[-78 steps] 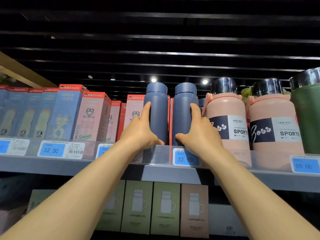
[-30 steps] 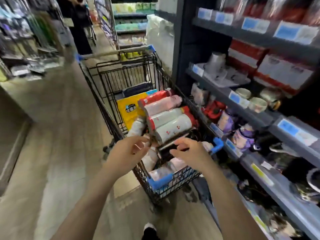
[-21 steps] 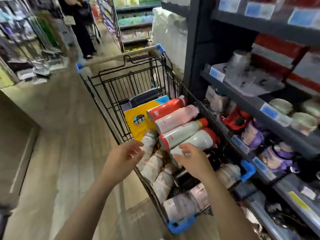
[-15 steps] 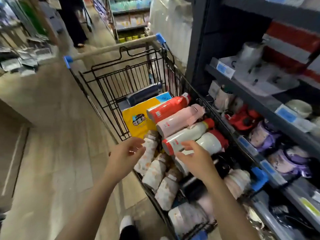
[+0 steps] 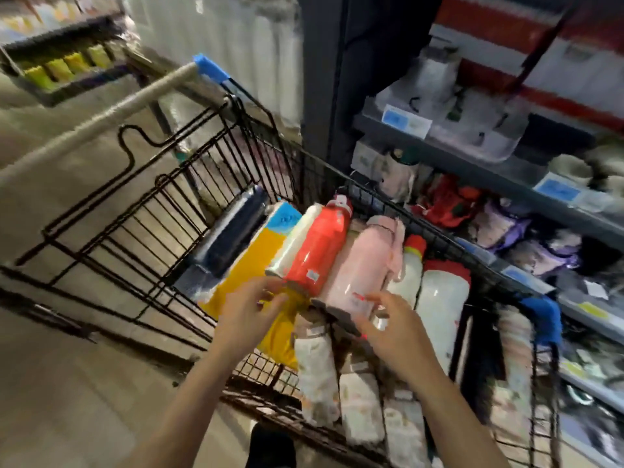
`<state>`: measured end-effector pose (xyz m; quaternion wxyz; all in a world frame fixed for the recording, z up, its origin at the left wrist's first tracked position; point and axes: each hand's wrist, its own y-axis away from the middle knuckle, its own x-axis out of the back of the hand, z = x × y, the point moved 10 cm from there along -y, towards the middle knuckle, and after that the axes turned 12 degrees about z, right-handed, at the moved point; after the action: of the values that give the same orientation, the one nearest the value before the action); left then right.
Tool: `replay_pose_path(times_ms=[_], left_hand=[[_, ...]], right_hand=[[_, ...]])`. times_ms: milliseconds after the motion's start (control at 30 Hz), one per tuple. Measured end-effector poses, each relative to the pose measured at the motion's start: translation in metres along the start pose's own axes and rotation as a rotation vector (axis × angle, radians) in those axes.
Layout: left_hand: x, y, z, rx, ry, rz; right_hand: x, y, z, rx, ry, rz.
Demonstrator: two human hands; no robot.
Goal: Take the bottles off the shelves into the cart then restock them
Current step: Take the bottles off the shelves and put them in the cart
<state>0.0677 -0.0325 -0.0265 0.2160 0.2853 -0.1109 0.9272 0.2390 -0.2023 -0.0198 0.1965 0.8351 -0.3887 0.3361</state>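
Observation:
A black wire cart [image 5: 135, 211] holds several bottles lying on their sides. A red bottle [image 5: 317, 244] and a pink bottle [image 5: 364, 265] lie side by side in the middle, on a yellow package [image 5: 256, 265]. My left hand [image 5: 243, 309] reaches the base of the red bottle, fingers loosely bent and holding nothing. My right hand [image 5: 395, 329] hovers at the base of the pink bottle with fingers spread. A dark blue bottle [image 5: 233, 231] lies at the cart's far left. White bottles with red caps [image 5: 439, 298] lie to the right, patterned bottles [image 5: 317, 373] nearer me.
Grey shelves [image 5: 499, 173] with cups, bags and blue price tags run close along the cart's right side. The cart's handle [image 5: 101, 113] with blue ends points away from me. Tiled aisle floor [image 5: 67, 383] lies to the left. The picture is blurred by motion.
I turned from the top shelf down to the cart. Over the last second both hands moved forward over the cart to the bases of the red and pink bottles.

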Motion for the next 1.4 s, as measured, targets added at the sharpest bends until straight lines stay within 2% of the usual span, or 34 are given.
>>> replay_pose_path(times_ms=[100,333,433,567,800,1133,1400], left_hand=[[0.02,-0.037,-0.021,0.015,-0.021,0.043],[0.037,-0.125,-0.056,-0.037,-0.366,0.153],[0.023,-0.148,-0.076,-0.065,-0.506,0.061],[0.002,-0.159,-0.111,-0.019,-0.56,-0.07],[-0.004,-0.165,-0.124,-0.052,-0.655,-0.125],[0.003,-0.161,-0.123,-0.042,-0.522,-0.035],[0.02,-0.117,-0.055,-0.166,-0.368,0.143]], right_hand=[[-0.017,-0.001,-0.016,-0.019,0.078,0.046],[-0.038,-0.01,-0.014,-0.124,0.11,0.097],[-0.044,-0.013,-0.011,-0.169,0.114,0.122],[-0.045,-0.022,-0.011,-0.191,0.182,0.172],[-0.046,-0.04,-0.01,-0.206,0.289,0.186],[-0.04,-0.033,-0.011,-0.231,0.25,0.237],[0.012,-0.012,0.014,-0.218,0.185,0.42]])
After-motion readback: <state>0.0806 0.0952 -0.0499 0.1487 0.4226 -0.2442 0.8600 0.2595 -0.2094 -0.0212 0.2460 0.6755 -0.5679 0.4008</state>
